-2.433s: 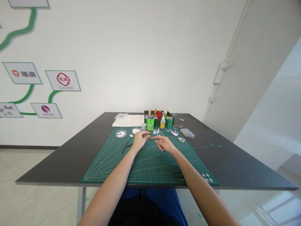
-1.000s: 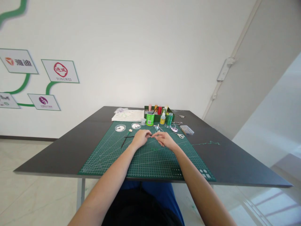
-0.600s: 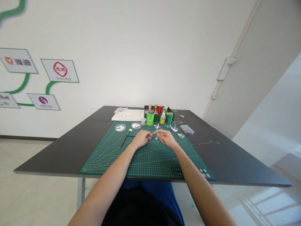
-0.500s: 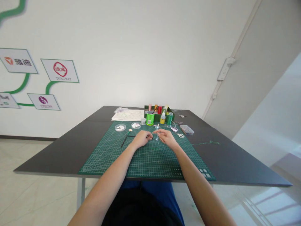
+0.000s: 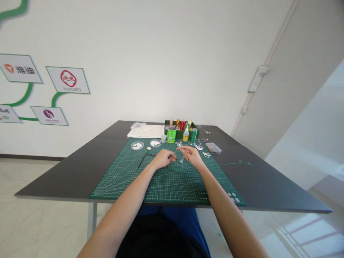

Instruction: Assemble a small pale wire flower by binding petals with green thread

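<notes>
My left hand [image 5: 165, 158] is closed around a thin dark stick [image 5: 151, 155], which sticks out to the left and past the fingertips on the right. At its right end is a small pale, see-through piece [image 5: 181, 161]. My right hand [image 5: 190, 154] hovers just beside it, thumb and fingertips pinched together on what looks like a fine thread [image 5: 184, 156], too thin to follow fully. Left of my hands, another dark stick [image 5: 141, 163] with a small pale flower [image 5: 149, 148] at its tip lies on the green cutting mat [image 5: 166, 190].
Behind my hands stand a green can [image 5: 171, 135], a glue bottle [image 5: 185, 134], a green thread spool [image 5: 194, 136] and a box of spools [image 5: 168, 124]. Shallow dishes [image 5: 137, 146] sit left. White-handled scissors [image 5: 206, 154] and a clear case [image 5: 213, 148] are right.
The pale piece has shifted slightly right and down with the stick's tip. My right fingertips have risen a little, and my left hand has moved slightly right.
</notes>
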The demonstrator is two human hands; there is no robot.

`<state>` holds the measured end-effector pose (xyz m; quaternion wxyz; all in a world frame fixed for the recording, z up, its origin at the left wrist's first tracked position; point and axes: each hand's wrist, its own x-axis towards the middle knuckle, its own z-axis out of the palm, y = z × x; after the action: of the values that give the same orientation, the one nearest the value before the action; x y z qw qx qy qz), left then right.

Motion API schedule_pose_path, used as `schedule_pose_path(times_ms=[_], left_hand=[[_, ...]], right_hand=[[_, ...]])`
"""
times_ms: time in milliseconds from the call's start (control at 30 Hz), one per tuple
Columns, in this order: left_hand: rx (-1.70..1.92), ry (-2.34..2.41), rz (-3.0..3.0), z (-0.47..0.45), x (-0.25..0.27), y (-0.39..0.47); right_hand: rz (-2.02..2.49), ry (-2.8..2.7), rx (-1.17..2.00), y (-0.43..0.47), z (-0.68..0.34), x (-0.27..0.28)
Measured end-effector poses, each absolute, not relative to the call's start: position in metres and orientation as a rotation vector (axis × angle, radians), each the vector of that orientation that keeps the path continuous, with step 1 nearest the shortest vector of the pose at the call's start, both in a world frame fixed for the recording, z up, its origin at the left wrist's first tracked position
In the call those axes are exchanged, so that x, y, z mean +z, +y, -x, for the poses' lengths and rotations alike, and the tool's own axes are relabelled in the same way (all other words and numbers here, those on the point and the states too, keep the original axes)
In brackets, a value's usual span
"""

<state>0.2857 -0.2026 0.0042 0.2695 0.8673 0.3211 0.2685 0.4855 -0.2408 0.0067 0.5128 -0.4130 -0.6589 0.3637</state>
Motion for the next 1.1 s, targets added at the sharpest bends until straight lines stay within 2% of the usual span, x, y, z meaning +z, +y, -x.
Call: schedule_pose_path(times_ms=[1100], left_hand=[[0.897,0.728,-1.98,-0.288,0.011,-0.207]], right_hand=[[1.183,-1.55,0.944,-0.219,-0.493,-0.02]])
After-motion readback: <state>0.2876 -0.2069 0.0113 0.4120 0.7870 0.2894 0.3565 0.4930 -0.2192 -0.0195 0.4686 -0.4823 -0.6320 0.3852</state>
